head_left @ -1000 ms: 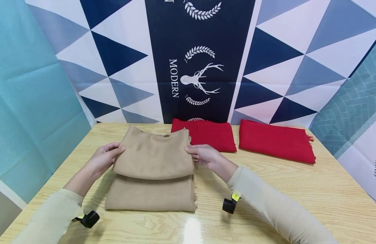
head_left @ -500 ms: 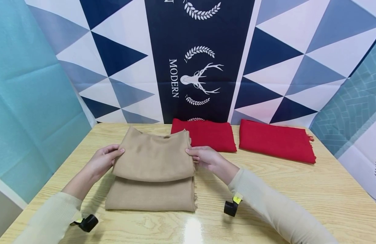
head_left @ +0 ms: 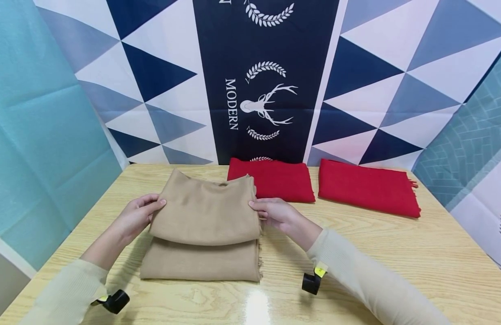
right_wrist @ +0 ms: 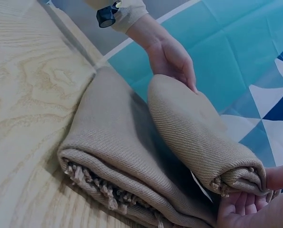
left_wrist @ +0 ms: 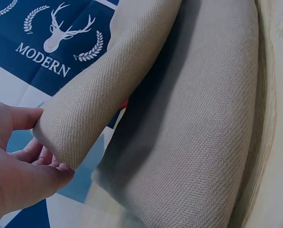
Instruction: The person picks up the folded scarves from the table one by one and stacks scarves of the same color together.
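Observation:
A beige scarf with a fringed right side lies in folded layers at the left of the table in the head view; its upper folded part (head_left: 206, 212) is held raised and tilted over the lower folded part (head_left: 199, 262). My left hand (head_left: 136, 217) grips the upper part's left side between thumb and fingers. At its fringed right side, my right hand (head_left: 280, 219) pinches it, thumb on top and fingers beneath, as the right wrist view shows. A gap separates the two parts at the front. Whether they join at the back is hidden.
Two folded red scarves, a left one (head_left: 279, 180) and a right one (head_left: 368, 188), lie along the back of the wooden table (head_left: 356, 243). Behind them hangs a patterned cloth backdrop (head_left: 266, 54). Teal cloth (head_left: 43, 135) borders the left side.
Both hands keep their grip. The upper part's front edge has sunk slightly toward the lower part, and my right hand has moved a little down and right. The red scarves have not moved.

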The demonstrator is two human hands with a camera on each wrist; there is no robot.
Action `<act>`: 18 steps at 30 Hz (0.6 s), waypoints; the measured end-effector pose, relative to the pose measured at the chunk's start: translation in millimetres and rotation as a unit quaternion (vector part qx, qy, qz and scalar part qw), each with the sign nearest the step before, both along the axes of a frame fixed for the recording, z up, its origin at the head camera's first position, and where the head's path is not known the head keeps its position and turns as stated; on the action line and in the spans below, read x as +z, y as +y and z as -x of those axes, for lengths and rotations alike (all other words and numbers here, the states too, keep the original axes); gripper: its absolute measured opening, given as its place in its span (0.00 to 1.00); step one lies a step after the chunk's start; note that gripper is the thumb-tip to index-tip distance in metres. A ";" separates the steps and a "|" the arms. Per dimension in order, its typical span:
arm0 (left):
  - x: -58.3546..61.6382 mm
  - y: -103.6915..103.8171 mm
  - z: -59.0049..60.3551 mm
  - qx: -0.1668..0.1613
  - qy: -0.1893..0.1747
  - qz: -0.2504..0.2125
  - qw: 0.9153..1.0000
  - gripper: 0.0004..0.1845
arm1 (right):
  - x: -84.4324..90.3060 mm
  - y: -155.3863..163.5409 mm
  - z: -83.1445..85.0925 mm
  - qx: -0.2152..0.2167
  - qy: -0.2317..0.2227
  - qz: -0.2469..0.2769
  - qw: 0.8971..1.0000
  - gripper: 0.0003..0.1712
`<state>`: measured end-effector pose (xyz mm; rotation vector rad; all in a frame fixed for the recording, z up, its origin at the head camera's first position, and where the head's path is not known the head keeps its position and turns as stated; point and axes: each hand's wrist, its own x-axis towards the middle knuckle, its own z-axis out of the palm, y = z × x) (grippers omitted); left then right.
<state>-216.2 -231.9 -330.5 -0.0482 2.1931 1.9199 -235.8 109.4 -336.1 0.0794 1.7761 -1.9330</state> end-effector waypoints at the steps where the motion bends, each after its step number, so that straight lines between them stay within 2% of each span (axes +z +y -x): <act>1: 0.1 0.1 -0.3 -0.001 0.000 0.000 1.000 0.03 | 0.1 0.3 -0.8 0.000 0.000 0.001 1.000 0.26; 18: -0.8 0.6 -5.2 -0.006 -0.003 0.009 1.000 0.05 | -2.2 4.3 -9.6 0.002 -0.003 0.020 1.000 0.26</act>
